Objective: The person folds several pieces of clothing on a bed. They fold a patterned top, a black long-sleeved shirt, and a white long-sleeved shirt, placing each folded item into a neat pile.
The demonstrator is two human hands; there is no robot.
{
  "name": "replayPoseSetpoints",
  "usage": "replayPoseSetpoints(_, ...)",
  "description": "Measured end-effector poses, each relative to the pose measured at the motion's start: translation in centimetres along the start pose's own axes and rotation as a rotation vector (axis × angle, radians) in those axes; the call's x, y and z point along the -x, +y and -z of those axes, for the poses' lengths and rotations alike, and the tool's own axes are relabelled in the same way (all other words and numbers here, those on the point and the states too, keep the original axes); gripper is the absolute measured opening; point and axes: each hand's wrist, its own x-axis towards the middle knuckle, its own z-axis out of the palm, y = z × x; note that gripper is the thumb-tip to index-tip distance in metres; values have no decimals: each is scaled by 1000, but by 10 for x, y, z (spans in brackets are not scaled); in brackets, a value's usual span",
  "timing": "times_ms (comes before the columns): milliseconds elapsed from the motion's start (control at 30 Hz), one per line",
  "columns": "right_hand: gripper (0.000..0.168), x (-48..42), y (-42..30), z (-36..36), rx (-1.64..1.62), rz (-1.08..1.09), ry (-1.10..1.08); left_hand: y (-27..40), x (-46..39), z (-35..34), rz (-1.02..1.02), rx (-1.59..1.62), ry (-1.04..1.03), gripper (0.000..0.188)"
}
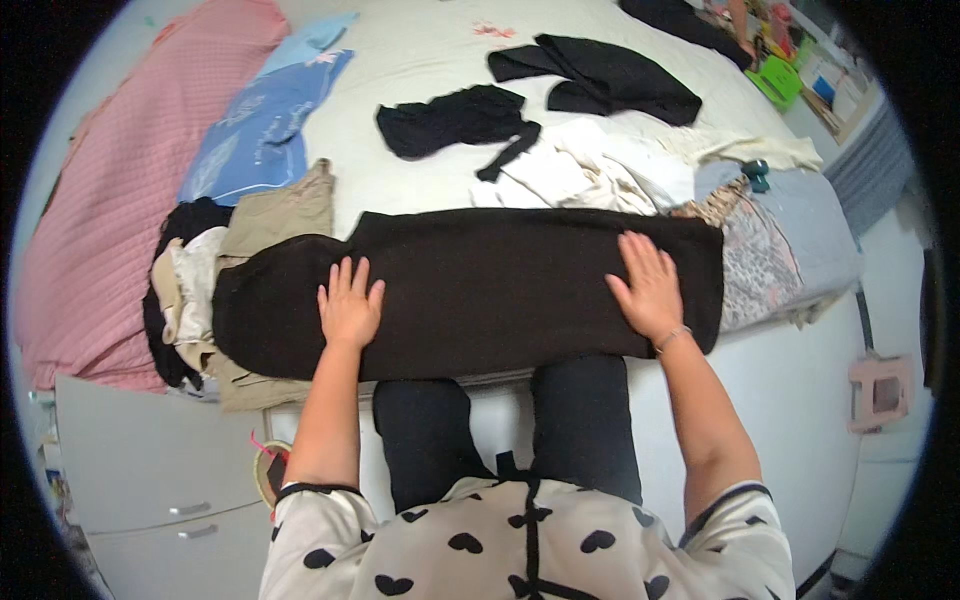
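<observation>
A black garment, folded into a long shape, lies flat along the near edge of the bed. My left hand rests palm down on its left part, fingers apart. Flat on the right part lies my right hand, its fingers slightly spread and a thin bracelet at the wrist. Neither hand grips the cloth. Just beyond the garment are a crumpled black cloth, white clothing and another black garment.
Khaki clothing, a blue printed cloth and a pink quilted cover lie leftward. At right are a grey patterned garment and a pink stool. Another person's arm shows at the top right.
</observation>
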Motion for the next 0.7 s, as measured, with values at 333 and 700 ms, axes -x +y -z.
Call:
replayPoseSetpoints(333, 45, -16, -70, 5, -207, -52, 285, -93, 103, 34, 288, 823, 679, 12)
replayPoseSetpoints(700, 56, -4, -253, 2, -422, 647, -253, -165, 80, 51, 1041, 1600, 453, 43)
